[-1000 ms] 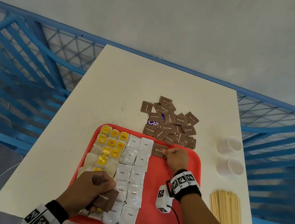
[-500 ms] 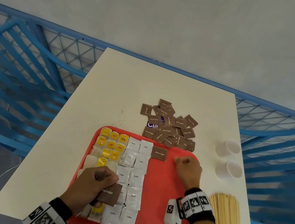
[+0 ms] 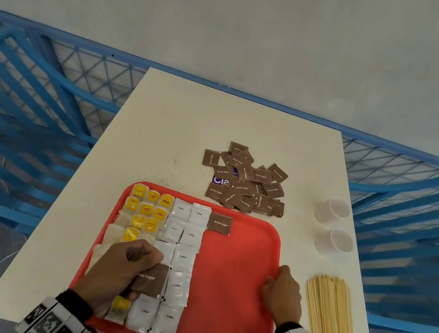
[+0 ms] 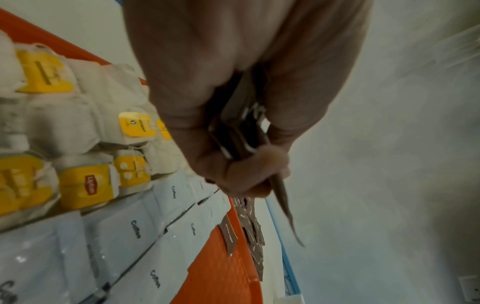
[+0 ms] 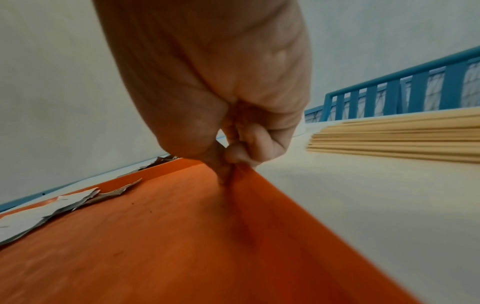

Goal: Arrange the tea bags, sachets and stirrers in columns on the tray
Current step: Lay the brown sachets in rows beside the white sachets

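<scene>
The right hand (image 3: 283, 291) has left the placed brown sugar sachet (image 3: 219, 223) and now pinches the tray (image 3: 241, 257) rim; the left hand (image 3: 124, 269) clutches a stack of brown sachets (image 3: 151, 281).

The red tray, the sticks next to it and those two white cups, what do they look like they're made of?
Red tray: likely moulded plastic, with a uniform colour, rounded corners, a raised rim and a finely textured, slightly glossy floor.
Sticks: pale wood, seemingly unfinished; thin flat strips with a matte tan look.
White cups: probably thin plastic or paper; plain, matte white, too small to tell which.
</scene>
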The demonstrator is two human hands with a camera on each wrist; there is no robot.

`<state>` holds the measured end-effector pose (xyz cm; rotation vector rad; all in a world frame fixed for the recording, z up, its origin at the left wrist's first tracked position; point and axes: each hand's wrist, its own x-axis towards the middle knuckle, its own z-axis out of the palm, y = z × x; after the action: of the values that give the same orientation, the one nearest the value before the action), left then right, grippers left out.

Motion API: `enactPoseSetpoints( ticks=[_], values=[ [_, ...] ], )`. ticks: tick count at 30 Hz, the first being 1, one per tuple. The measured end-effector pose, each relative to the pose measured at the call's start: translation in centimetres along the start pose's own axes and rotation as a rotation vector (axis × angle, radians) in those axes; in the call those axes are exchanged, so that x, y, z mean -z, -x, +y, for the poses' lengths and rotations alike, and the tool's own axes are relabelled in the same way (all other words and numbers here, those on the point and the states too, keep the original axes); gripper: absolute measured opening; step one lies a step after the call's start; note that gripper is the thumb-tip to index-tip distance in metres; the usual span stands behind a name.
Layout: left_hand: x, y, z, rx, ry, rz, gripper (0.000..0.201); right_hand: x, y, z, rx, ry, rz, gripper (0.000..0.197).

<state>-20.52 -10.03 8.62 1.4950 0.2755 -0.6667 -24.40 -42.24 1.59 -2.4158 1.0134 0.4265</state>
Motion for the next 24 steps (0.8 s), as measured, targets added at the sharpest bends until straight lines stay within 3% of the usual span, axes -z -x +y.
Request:
enactPoseSetpoints(
  ticks=[6,13,17,19,22,24],
  values=[
    [0.7,0.2,0.2,-0.017,-0.001,0.025,0.022,-1.5,1.0,-0.7,0.083,-0.023,-0.013,0.012],
    [-0.4,-0.2,0.9,-0.046,0.012,-0.001,0.024,-1.6,1.8,-0.4,0.079,-0.052,-0.019,0.016],
    [-1.4,-0.5,1.4,-0.063,0.046,-0.007,0.026,-0.7,2.0,-0.5,0.077,-0.090,-0.021,0.029],
    [-2.0,-0.6,1.8,-0.074,0.064,-0.013,0.025,0.4,2.8,-1.2,0.149,-0.099,0.036,0.039],
    [-3.3,-0.8,2.1,-0.085,0.075,-0.044,0.022,2.5,5.7,-4.3,0.414,-0.217,0.106,0.026],
    [-4.2,-1.0,2.3,-0.097,0.067,-0.064,0.025,3.8,8.4,-7.3,0.501,-0.381,-0.048,0.020]
  ],
)
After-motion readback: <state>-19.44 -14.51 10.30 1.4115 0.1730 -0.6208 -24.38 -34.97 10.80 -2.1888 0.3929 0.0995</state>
